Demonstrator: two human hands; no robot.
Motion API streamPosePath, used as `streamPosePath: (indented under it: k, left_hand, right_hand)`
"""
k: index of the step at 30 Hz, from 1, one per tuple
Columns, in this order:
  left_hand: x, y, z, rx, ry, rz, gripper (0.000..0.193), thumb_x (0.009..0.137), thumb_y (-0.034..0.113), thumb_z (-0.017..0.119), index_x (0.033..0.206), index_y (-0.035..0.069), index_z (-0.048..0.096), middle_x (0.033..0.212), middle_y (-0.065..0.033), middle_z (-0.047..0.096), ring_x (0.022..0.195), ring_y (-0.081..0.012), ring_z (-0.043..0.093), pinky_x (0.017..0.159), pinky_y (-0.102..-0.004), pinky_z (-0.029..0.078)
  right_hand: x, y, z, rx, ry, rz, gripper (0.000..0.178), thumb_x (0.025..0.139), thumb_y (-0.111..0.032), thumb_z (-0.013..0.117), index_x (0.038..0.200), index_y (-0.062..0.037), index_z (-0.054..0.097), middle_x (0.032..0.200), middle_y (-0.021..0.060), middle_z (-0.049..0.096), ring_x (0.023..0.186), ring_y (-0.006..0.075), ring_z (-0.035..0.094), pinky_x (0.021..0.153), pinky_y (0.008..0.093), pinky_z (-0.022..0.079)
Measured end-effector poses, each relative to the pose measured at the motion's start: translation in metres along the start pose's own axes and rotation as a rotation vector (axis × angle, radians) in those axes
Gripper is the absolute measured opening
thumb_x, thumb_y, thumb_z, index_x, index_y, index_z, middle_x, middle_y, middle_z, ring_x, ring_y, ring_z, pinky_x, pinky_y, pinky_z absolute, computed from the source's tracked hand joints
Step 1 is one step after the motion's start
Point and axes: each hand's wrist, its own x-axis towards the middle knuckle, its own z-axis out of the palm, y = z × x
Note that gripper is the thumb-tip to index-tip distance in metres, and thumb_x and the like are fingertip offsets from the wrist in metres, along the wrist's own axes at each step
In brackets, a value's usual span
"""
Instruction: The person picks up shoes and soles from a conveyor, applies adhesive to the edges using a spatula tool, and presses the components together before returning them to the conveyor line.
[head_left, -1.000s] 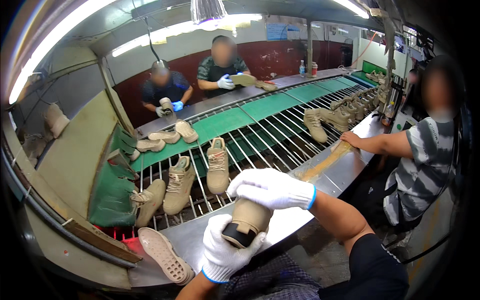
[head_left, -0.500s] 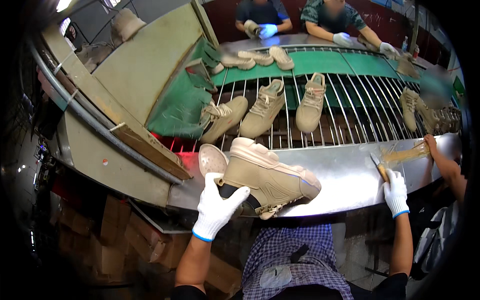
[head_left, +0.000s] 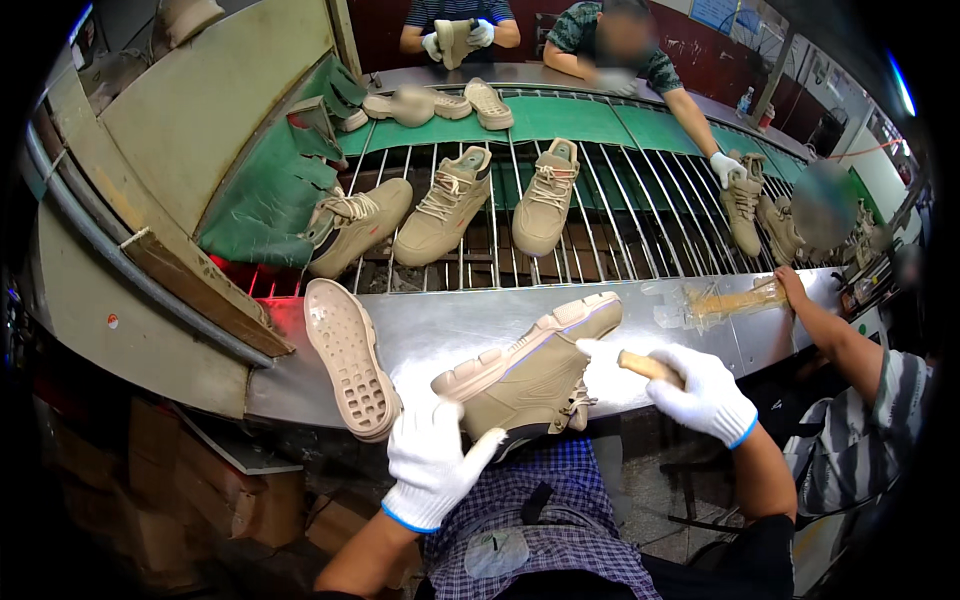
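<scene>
My left hand (head_left: 435, 460), in a white glove, grips a beige lace-up shoe (head_left: 525, 395) by its heel end. The shoe lies tilted on its side, with its thick sole turned up and away from me. Just right of its toe, my gloved right hand (head_left: 705, 395) is closed around a wooden-handled knife (head_left: 648, 367). Its blade is lost against the bright metal. A loose beige outsole (head_left: 345, 360), with a grid of holes at one end, lies left of the shoe, close to my left fingers.
Beyond the metal ledge (head_left: 400, 315), several beige shoes (head_left: 445, 205) sit on a rack of rods (head_left: 640, 215). Soles (head_left: 490, 105) lie on the green belt (head_left: 570, 120). A panel with a pipe (head_left: 130, 250) bounds the left. Co-workers handle shoes opposite; another person's arm (head_left: 840, 335) rests at right.
My right hand has come left with the knife, close to the shoe's toe. The shoe has tilted, toe up, and the loose outsole shows in full. Opposite, a co-worker's hand now touches a shoe.
</scene>
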Motion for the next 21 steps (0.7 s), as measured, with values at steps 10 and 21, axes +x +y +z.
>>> streamPosePath:
  k: [10,21]
  left_hand:
    - [0.107,-0.008,0.021,-0.11,-0.594,0.116,0.104,0.078,0.071,0.079,0.15,0.001,0.051,0.126,-0.0239,0.07,0.114,-0.0401,0.07,0.098,-0.0485,0.056]
    - [0.086,-0.022,0.038,-0.091,-0.379,0.267,0.085,0.084,0.055,0.08,0.144,0.001,0.052,0.113,-0.019,0.071,0.101,-0.0367,0.071,0.087,-0.0471,0.058]
  right_hand:
    - [0.051,-0.083,0.007,-0.514,0.008,-0.356,0.029,0.091,-0.027,0.068,0.091,0.0015,0.063,0.07,0.0181,0.068,0.06,0.0358,0.071,0.056,0.0457,0.057]
    - [0.032,-0.106,0.073,-0.208,-0.21,-0.392,0.033,0.104,-0.032,0.061,0.123,-0.0057,0.057,0.079,0.018,0.071,0.061,0.038,0.07,0.053,0.05,0.057]
